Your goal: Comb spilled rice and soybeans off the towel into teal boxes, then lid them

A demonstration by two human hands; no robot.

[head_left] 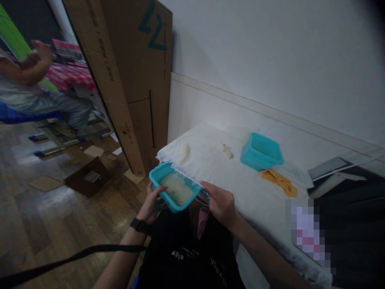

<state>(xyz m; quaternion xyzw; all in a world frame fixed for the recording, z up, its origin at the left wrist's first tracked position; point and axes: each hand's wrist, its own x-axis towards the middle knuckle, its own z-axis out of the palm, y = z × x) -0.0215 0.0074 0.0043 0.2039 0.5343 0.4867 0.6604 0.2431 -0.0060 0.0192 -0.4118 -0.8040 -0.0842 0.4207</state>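
Note:
My left hand [151,202] grips the near left side of a teal plastic container [173,208], its thumb hooked over the rim. White rice [178,189] covers the container's bottom. The container is tilted at the table's front edge, under the fringe of a white cloth [210,138]. My right hand [221,202] is closed in a pinch on the cloth's fringed edge, beside the container's right end. On the cloth lie a small whitish heap of grains [185,152] and a smaller brownish heap [227,150]. A second teal container [255,159] stands farther right.
An orange cloth [279,182] and a clear lid [300,174] lie beside the second container. A tall cardboard box [141,80] stands at the table's left end, against the wall. Flattened cardboard [87,176] lies on the floor. A person [27,80] sits at the far left.

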